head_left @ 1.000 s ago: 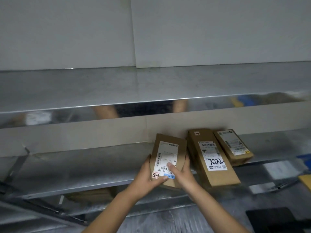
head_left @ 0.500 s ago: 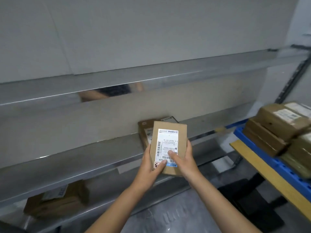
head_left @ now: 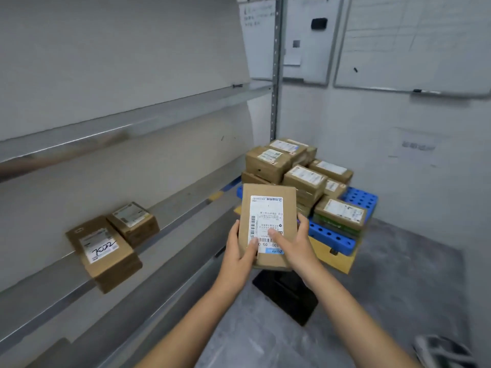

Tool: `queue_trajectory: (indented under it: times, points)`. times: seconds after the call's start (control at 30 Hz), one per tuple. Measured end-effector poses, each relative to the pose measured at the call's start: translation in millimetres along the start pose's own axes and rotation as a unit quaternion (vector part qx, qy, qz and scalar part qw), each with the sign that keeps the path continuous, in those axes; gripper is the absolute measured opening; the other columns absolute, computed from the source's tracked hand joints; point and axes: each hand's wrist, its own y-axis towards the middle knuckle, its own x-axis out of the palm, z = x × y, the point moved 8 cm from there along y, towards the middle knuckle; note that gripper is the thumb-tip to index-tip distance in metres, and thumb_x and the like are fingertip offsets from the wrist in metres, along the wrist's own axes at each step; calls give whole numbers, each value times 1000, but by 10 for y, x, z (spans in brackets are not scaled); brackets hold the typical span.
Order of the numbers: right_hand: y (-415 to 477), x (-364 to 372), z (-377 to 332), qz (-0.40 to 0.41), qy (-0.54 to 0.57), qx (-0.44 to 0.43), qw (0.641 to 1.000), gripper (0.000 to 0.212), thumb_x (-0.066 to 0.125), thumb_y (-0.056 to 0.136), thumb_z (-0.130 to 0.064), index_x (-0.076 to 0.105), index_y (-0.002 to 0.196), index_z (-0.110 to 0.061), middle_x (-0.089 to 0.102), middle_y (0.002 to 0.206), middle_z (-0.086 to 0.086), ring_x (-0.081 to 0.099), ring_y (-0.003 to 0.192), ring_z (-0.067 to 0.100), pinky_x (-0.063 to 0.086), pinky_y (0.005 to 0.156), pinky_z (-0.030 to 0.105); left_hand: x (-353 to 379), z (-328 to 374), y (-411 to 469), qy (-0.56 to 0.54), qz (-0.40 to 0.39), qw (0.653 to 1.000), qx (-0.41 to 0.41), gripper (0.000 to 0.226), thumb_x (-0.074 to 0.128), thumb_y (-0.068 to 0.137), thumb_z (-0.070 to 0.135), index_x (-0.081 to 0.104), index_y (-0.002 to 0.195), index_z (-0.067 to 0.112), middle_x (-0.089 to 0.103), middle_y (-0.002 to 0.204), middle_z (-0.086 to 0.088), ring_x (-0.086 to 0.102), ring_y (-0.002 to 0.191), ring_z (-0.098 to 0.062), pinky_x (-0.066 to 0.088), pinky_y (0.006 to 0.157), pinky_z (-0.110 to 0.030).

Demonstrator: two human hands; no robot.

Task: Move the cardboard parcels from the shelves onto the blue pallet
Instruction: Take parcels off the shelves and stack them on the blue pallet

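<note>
Both hands, left hand (head_left: 240, 252) and right hand (head_left: 293, 244), clamp the labelled cardboard parcel (head_left: 268, 221); it has come off the shelf (head_left: 170, 221), now to their left; the blue pallet (head_left: 330, 239) lies just ahead, so placing comes next.

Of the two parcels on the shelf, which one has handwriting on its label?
The nearer parcel, which sticks out over the shelf edge; its white label bears large black handwritten marks. The smaller parcel behind it carries only a printed label.
</note>
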Motion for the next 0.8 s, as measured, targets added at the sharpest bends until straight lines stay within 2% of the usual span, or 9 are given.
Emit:
queue_trajectory:
  times: [0.13,0.23,0.3,0.4,0.5,0.57,0.67,0.73,0.8]
  points:
    - [113,-613,64,46,-9,9,999,76,74,83,-33,21,137,-40,58,115,-22,58,100,-9,45,74,15,606,84,212,-19,-49,999,6,51,56,99,23,32,143,32,55,137,9,58,118,3,50,88,-13]
    - [306,-1006,94,83,-21,8,996,74,75,82,-32,25,136,-40,58,116,-24,58,99,-11,46,79,17,1018,69,453,-36,-79,996,-1,55,54,100,21,29,149,24,53,141,4,55,125,-5,50,101,-28]
    - [478,-1239,110,99,-32,10,995,72,75,83,-30,25,135,-39,58,118,-21,60,105,-3,49,88,26,1275,39,647,-44,-92,995,-8,57,53,101,21,26,151,21,51,142,2,54,127,-9,49,105,-36]
    - [770,-1553,83,114,-57,18,992,80,74,84,-30,21,145,-30,58,124,-11,62,110,11,50,96,38,1654,11,962,-59,-114,992,-10,55,52,101,21,26,150,22,51,141,4,55,125,-6,51,102,-32]
    - [1159,-1854,37,136,-64,16,988,80,73,86,-26,21,146,-28,56,129,-5,62,112,15,51,98,40,2026,-27,1391,-74,-137,988,-15,57,51,102,23,24,152,23,48,144,3,52,128,-11,50,103,-37]
    - [1429,-2029,16,147,-66,20,987,76,72,86,-23,23,145,-27,57,126,-7,63,110,12,53,91,31,2239,-38,1679,-83,-148,985,-20,57,51,102,24,23,152,23,46,145,2,49,131,-13,47,106,-42]
    - [1825,-2216,3,146,-69,30,987,64,71,88,-22,28,134,-32,59,112,-19,67,88,-6,52,62,10,2479,-27,2074,-85,-163,983,-20,58,51,102,22,22,153,23,47,145,3,49,131,-11,46,108,-39]
    - [2066,-2324,0,149,-69,37,986,62,71,87,-22,28,131,-33,58,108,-20,67,79,-9,50,55,8,2610,-14,2331,-77,-171,982,-10,59,51,102,21,21,152,22,46,145,4,49,131,-8,47,107,-35]
    - [2269,-2412,0,151,-74,45,985,66,72,87,-26,27,135,-33,57,109,-19,68,82,-4,50,54,9,2727,-9,2545,-76,-177,981,-5,57,51,101,21,22,151,25,48,142,5,51,127,-5,48,105,-31]
